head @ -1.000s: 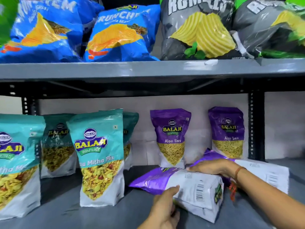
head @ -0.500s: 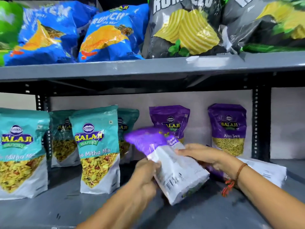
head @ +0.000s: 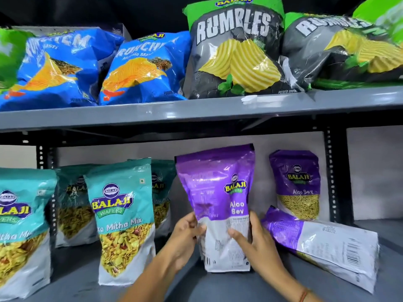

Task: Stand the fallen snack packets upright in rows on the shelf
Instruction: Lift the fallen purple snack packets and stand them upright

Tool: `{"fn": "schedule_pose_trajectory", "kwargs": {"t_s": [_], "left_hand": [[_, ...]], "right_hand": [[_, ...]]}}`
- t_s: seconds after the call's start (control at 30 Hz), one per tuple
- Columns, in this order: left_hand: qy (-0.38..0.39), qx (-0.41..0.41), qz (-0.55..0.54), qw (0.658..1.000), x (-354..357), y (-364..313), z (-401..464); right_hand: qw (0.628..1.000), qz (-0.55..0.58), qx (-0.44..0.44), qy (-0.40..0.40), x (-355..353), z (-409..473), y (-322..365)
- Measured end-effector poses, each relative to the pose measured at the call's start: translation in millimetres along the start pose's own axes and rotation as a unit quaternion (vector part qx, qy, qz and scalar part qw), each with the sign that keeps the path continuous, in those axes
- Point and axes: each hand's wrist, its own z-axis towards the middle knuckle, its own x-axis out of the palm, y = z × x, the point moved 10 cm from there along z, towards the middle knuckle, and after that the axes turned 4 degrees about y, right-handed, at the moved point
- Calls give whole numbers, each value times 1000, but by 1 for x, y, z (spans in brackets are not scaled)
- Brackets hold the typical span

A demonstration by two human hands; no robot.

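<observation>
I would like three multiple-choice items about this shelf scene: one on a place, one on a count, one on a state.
1. Where is the fallen purple packet?
A. right of the held packet
B. upper shelf
C. left of the teal packets

2. How many purple packets show?
A. one
B. three
C. five

3. The held packet is:
A. flat
B. upright
C. upside down

Answers:
1 A, it lies by the right hand.
2 B: held, fallen, and back packet.
3 B, both hands, left hand too, keep it standing.

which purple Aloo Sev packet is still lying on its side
The purple packet at far right, flat with its barcode side showing. The held packet and the back one stand upright.
</observation>
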Motion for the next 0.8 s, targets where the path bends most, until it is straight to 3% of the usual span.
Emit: {"fn": "schedule_pose_trajectory", "kwargs": {"t_s": [0.23,0.33,0.4,0.47,0.57,0.67,0.8], "left_hand": [[-14,-36,-27,999,-6,25,2],[-18,-56,-57,997,-11,28,4],[-49,-80,-89,992,-20,36,5],[-78,-101,-97,987,-27,43,5],[-57,-119,-73,989,-19,48,4],[-70,-103,-7,992,-11,47,-3],[-115,-21,75,990,-13,33,-10]], "right_hand": [[997,-13,45,54,7,-3,-15],[996,-21,72,-46,-14,-16,-12],[990,45,91,-96,-17,-34,-12],[986,107,126,-35,7,-48,-16],[974,130,173,73,44,-57,-22],[968,133,189,97,51,-52,-19],[959,159,204,120,40,-37,-20]]}}
